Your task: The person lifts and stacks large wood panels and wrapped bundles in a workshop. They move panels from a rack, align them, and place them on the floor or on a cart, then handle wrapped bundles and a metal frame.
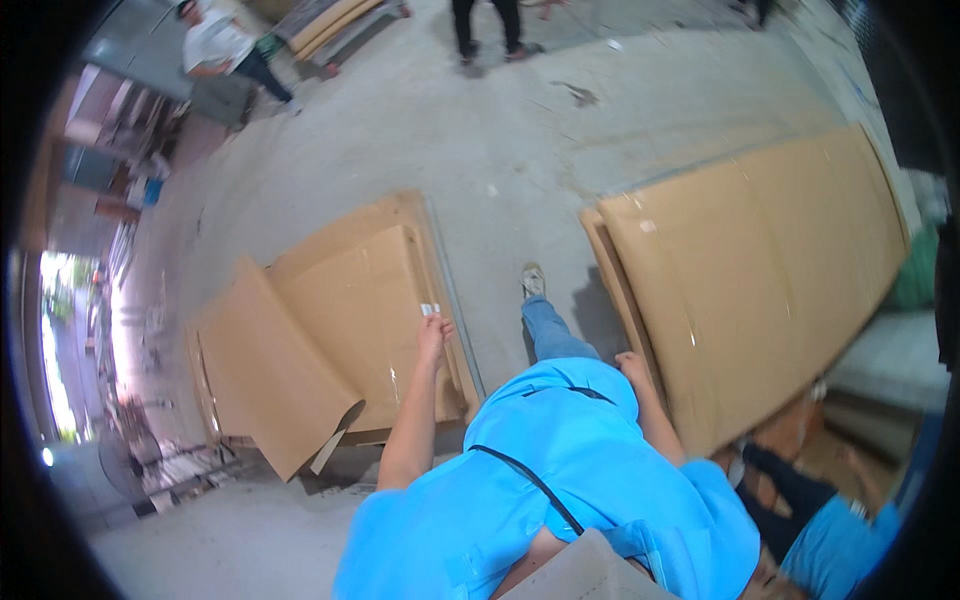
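Note:
My left hand [433,335] is raised in front of me with its fingers curled together. It appears over the right edge of the left cardboard stack [370,270], close to small white labels; whether it touches them or holds anything is unclear. My right hand [630,366] hangs low at my right side, next to the near-left edge of the right cardboard stack [760,270]. Its fingers are too small and blurred to make out. A loose cardboard sheet [275,370] lies askew across the left stack, its near corner curling up.
My foot [533,281] is on the concrete floor [480,130] between the stacks. A person in blue [845,545] is low at the near right. Another person [222,45] stands at the far left by a loaded cart [340,30]. Someone's dark-clad legs [487,30] show far ahead.

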Demonstrator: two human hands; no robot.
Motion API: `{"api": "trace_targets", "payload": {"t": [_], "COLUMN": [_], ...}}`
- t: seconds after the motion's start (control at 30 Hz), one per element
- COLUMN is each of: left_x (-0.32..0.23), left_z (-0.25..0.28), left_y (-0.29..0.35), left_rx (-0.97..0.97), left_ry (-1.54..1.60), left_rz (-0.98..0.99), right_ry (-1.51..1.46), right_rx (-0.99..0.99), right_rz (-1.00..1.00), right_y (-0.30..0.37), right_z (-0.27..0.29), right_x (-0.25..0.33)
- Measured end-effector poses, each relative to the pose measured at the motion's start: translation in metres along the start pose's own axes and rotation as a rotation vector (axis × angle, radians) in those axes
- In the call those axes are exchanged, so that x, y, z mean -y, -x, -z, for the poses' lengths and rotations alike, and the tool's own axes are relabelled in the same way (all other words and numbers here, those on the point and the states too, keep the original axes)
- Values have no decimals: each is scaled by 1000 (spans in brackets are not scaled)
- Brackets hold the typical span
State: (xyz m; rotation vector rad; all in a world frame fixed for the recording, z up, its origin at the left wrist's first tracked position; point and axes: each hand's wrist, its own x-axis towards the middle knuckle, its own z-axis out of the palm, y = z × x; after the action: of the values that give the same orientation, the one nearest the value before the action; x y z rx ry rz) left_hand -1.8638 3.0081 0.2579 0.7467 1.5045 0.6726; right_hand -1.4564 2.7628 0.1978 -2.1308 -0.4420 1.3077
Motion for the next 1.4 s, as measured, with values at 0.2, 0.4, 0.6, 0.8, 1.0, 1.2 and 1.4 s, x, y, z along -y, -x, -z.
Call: {"api": "trace_targets", "payload": {"t": [0.2, 0.4, 0.6, 0.8, 1.0, 1.2, 1.4], "left_x": [-28, -70, -89, -181, -359, -505, -531], "left_z": [-29, -36, -33, -53, -145, -376, -639], "left_y": [-101, -160, -244, -377, -545, -656, -615], "left_rx": [106, -213, -149, 198, 314, 420, 761], "left_ry": [-240, 77, -153, -206, -724, -727, -614], "left_rz": [258, 159, 412, 534, 275, 18, 48], "right_ry": [-208, -195, -113, -431, -757, -359, -1015], "right_rx": [165, 197, -53, -373, -699, -1222, -1131], "right_rz": [34, 66, 13, -132, -219, -551, -752], "right_y": [-137, -237, -335, -348, -317, -349, -403], "right_z": [-27, -5, 28, 44, 31, 54, 145], "right_x": [167, 334, 402, 382, 356, 305, 335]}}
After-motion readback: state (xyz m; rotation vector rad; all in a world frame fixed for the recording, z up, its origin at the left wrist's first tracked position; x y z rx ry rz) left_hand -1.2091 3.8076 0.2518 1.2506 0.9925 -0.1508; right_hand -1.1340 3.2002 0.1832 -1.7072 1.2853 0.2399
